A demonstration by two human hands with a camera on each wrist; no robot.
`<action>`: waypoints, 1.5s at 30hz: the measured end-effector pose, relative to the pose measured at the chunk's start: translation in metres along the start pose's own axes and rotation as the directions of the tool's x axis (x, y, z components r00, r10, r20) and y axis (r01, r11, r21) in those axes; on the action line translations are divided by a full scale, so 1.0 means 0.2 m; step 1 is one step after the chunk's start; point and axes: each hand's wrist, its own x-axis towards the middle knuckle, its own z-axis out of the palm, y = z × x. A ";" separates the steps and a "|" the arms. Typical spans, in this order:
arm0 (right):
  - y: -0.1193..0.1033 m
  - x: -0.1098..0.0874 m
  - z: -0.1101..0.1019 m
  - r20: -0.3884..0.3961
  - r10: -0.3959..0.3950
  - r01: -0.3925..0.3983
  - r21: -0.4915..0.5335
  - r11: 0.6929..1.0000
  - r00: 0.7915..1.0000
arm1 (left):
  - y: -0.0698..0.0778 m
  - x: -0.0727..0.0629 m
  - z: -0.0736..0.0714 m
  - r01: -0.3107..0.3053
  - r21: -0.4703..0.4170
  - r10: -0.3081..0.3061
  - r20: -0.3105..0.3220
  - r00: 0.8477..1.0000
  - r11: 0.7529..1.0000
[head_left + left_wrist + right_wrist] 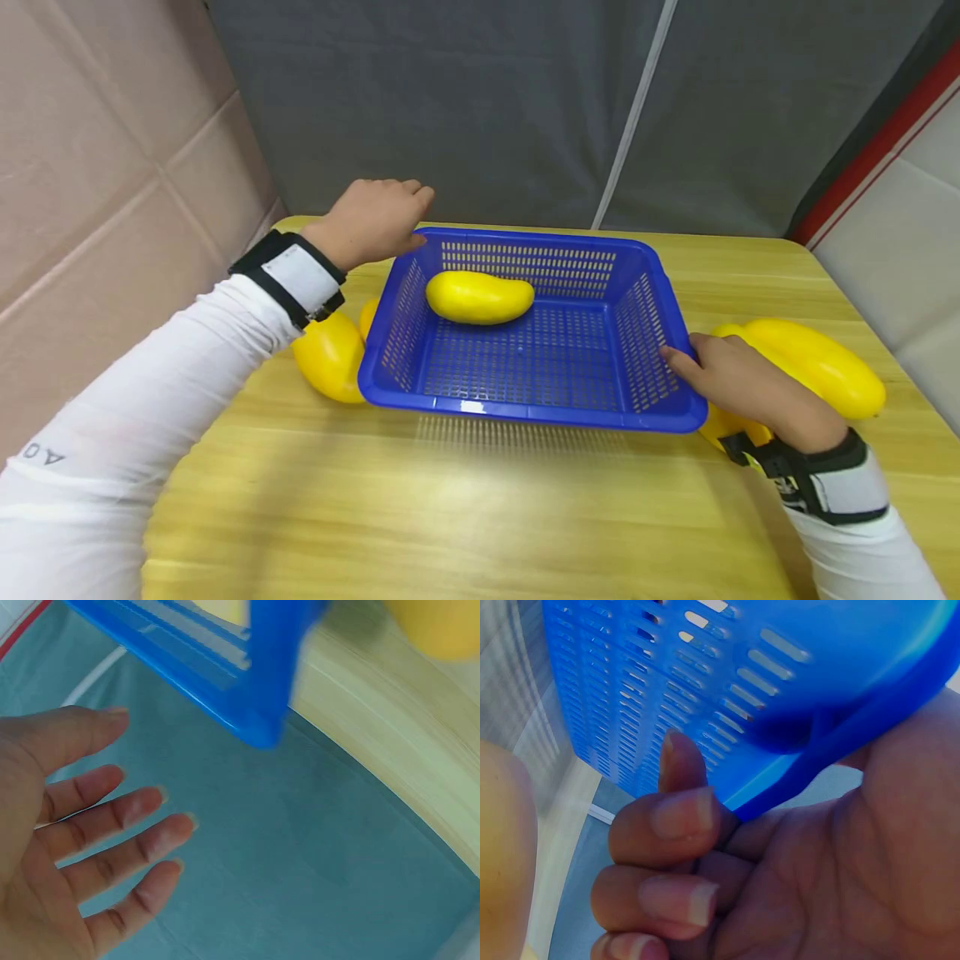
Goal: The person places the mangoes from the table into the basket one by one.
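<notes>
A blue plastic basket point(517, 414) with slotted walls is in the middle of the head view, a shadow on the table below its near side. One yellow mango point(480, 298) lies in it, toward the back left. My right hand point(738, 375) grips the basket's right rim, thumb on the inner side; in the right wrist view its fingers point(679, 825) curl under the rim. My left hand point(378, 218) is at the back left corner of the basket. The left wrist view shows its fingers point(120, 817) spread and relaxed, apart from the basket's corner, holding nothing.
Left of the basket, partly behind the left forearm, lies a yellow mango point(330, 358) with another piece beside it. More yellow mangoes point(821, 367) lie to the right, past the right hand. A grey curtain point(450, 108) hangs behind the wooden table point(465, 517).
</notes>
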 end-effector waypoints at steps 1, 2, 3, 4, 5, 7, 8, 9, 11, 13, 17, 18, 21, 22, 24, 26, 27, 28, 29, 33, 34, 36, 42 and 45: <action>0.00 0.00 0.00 -0.001 -0.001 0.001 0.001 1.000 1.000 | -0.02 -0.01 0.00 -0.002 -0.007 0.002 -0.004 1.000 1.000; 0.00 0.00 0.00 -0.004 0.000 0.000 -0.002 1.000 1.000 | -0.03 -0.03 0.01 -0.007 -0.011 0.007 -0.009 1.000 1.000; 0.00 0.00 0.00 -0.009 0.001 -0.001 -0.003 1.000 1.000 | -0.05 -0.04 0.02 -0.012 -0.018 0.012 -0.012 1.000 1.000; 0.00 0.00 0.00 -0.011 0.003 -0.003 -0.005 1.000 1.000 | -0.06 -0.06 0.02 -0.023 -0.026 0.022 -0.017 1.000 0.999; 0.00 0.00 0.00 -0.012 0.001 -0.001 -0.004 1.000 1.000 | -0.07 -0.07 0.03 -0.038 -0.029 0.037 -0.021 0.999 0.999; 0.01 0.00 0.00 -0.010 0.003 -0.003 -0.003 1.000 1.000 | -0.10 -0.10 0.05 -0.072 -0.021 0.071 -0.021 0.997 0.997; 0.01 0.00 -0.01 -0.009 0.005 -0.005 -0.004 1.000 1.000 | -0.11 -0.11 0.06 -0.087 -0.011 0.087 -0.018 0.996 0.996; 0.01 0.00 -0.01 -0.007 0.005 -0.005 -0.002 1.000 1.000 | -0.12 -0.12 0.07 -0.100 -0.003 0.100 -0.009 0.995 0.995; 0.02 0.00 -0.01 -0.005 0.003 -0.003 -0.002 1.000 1.000 | -0.14 -0.15 0.09 -0.118 0.016 0.118 0.014 0.993 0.993; 0.02 -0.01 -0.01 -0.006 0.005 -0.005 -0.004 1.000 1.000 | -0.16 -0.17 0.10 -0.121 0.023 0.119 0.054 0.991 0.992; 0.02 0.00 -0.01 -0.007 0.010 -0.010 -0.008 1.000 1.000 | -0.17 -0.20 0.15 -0.125 0.021 0.121 0.148 0.982 0.992; 0.02 0.00 -0.01 -0.006 0.010 -0.010 -0.008 1.000 1.000 | -0.17 -0.20 0.16 -0.123 0.014 0.119 0.169 0.978 0.992; 0.01 0.00 0.00 -0.001 0.008 -0.008 -0.004 1.000 1.000 | -0.17 -0.22 0.20 -0.107 -0.002 0.105 0.208 0.972 0.994; 0.01 0.00 0.00 -0.001 0.006 -0.006 -0.002 1.000 1.000 | -0.16 -0.22 0.21 -0.097 -0.009 0.097 0.219 0.971 0.995; 0.01 0.00 0.00 0.000 0.002 -0.002 -0.001 1.000 1.000 | -0.16 -0.22 0.24 -0.074 -0.024 0.077 0.236 0.969 0.997; 0.01 0.00 -0.01 -0.002 0.000 0.000 -0.003 1.000 1.000 | -0.15 -0.23 0.26 -0.051 -0.036 0.058 0.251 0.966 0.998; 0.01 0.00 -0.01 -0.001 0.000 0.000 -0.003 1.000 1.000 | -0.15 -0.23 0.27 -0.037 -0.044 0.047 0.263 0.964 0.998; 0.01 0.00 -0.01 0.000 0.001 -0.001 -0.005 1.000 1.000 | -0.14 -0.23 0.28 -0.021 -0.049 0.033 0.277 0.960 0.999; 0.01 0.00 -0.01 0.002 0.003 -0.003 -0.007 1.000 1.000 | -0.14 -0.23 0.29 -0.003 -0.054 0.018 0.287 0.958 0.999; 0.02 0.00 -0.01 0.005 -0.001 0.001 -0.015 1.000 1.000 | -0.11 -0.22 0.33 0.081 -0.082 -0.047 0.353 0.935 0.993; 0.02 0.00 -0.01 0.005 -0.003 0.003 -0.018 1.000 1.000 | -0.11 -0.22 0.34 0.100 -0.088 -0.061 0.370 0.927 0.991; 0.02 0.00 -0.01 0.004 -0.005 0.005 -0.018 1.000 1.000 | -0.10 -0.21 0.35 0.140 -0.109 -0.084 0.407 0.910 0.984; 0.01 -0.01 -0.02 0.006 0.009 -0.009 -0.018 1.000 1.000 | -0.10 -0.20 0.37 0.226 -0.148 -0.132 0.476 0.870 0.963; 0.00 -0.01 -0.02 0.007 0.006 -0.006 -0.024 1.000 1.000 | -0.11 -0.19 0.38 0.238 -0.171 -0.127 0.490 0.863 0.956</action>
